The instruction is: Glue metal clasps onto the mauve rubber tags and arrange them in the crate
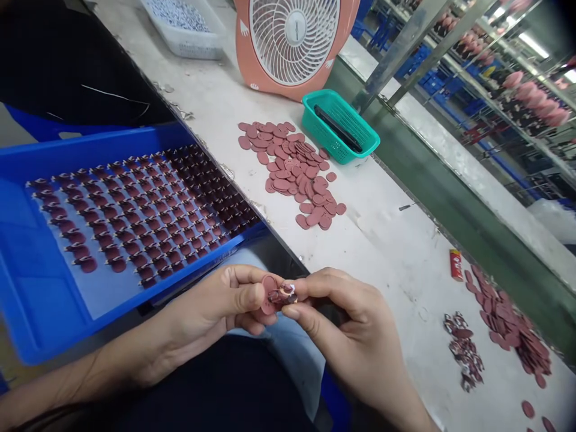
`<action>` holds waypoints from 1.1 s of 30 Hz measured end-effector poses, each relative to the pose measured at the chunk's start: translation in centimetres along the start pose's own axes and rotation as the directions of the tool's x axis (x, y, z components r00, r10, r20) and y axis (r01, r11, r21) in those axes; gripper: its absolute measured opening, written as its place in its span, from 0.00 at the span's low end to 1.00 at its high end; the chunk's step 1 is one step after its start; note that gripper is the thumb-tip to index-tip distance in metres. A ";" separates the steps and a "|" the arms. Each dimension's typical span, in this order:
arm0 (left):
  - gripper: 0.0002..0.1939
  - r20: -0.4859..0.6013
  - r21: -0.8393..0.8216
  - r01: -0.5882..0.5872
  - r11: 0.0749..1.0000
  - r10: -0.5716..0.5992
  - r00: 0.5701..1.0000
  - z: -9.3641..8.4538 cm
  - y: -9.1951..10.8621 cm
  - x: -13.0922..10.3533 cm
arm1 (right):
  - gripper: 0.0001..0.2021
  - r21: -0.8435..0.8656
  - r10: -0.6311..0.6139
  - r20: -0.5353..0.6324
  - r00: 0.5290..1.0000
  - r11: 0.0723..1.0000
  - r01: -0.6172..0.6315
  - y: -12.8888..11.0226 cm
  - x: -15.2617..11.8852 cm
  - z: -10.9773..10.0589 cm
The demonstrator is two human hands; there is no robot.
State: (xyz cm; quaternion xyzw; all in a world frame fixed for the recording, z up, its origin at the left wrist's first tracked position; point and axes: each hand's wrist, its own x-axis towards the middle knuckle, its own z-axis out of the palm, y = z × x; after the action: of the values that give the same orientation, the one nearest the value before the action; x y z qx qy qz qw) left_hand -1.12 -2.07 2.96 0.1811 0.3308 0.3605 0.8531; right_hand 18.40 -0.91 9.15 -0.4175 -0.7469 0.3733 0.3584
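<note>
Over the lap, near the table edge, my left hand pinches a reddish-brown oval disc between thumb and fingers. My right hand grips a small brown and white figure by its right side, thumb and forefinger pressed on it. The figure touches the disc; how they join is too small to tell. To the left, a blue tray bears rows of small figures on reddish-brown ovals. Loose oval discs lie heaped on the table. A pile of small figures lies at the right.
On the white table stand an orange fan, a green basket holding a black object, and a white tub. At right lie a red tube and more discs. A person in dark clothing sits at upper left.
</note>
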 end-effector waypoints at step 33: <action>0.19 0.058 -0.090 0.039 0.995 -0.034 0.998 0.7 -0.3 -0.5 | 0.11 -0.043 -0.152 0.142 0.978 0.986 0.159 -0.8 -0.8 -0.5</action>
State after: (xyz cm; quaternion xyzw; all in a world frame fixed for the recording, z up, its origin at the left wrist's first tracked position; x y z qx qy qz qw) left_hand -0.72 -2.71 3.55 0.1463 0.2930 0.3543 0.8759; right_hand 18.86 -1.81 9.90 -0.3405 -0.8100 0.3519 0.3227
